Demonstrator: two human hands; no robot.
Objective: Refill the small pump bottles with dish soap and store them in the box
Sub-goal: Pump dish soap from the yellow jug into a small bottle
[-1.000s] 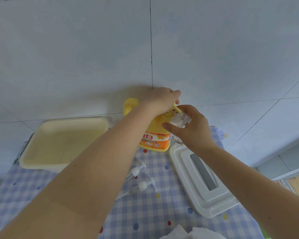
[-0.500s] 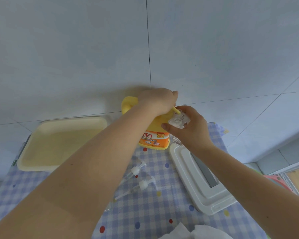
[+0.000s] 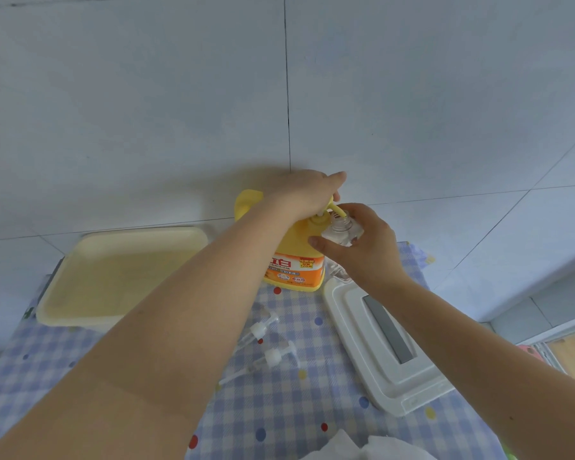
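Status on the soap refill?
Left hand on soap jug pump. Right hand holds small bottle at spout. Two pump tops loose on cloth. Nothing blocking.

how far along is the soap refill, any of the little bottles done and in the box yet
Done: two pump heads lie unscrewed on the checked cloth. In hand: the left hand presses the pump of the yellow dish soap jug, its spout at the mouth of the small clear bottle held by the right hand. Left: refitting pumps and storing; the cream box looks empty, its white lid off.
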